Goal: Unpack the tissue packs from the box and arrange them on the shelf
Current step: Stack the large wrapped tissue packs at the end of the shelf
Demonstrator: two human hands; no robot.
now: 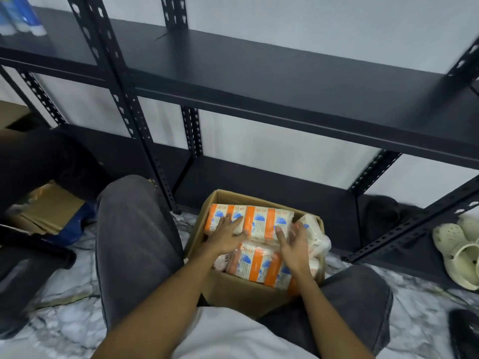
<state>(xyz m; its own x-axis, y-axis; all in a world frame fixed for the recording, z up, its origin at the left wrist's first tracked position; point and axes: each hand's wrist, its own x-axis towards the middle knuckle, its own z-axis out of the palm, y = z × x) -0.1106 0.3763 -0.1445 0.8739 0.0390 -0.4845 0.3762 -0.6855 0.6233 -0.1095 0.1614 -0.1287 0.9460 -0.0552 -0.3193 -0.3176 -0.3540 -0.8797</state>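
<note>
Glossy plastic-wrapped tissue packs in cardboard box, both hands' fingers spread flat.

Matt black metal shelf; brown cardboard box; glossy plastic-wrapped tissue packs.

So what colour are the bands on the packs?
Orange bands on white packs, clearest in the head view.

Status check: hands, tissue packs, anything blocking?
Left hand open, flat on the top tissue pack. Right hand open, beside it. Packs all in the cardboard box; black shelf unobstructed.
</note>
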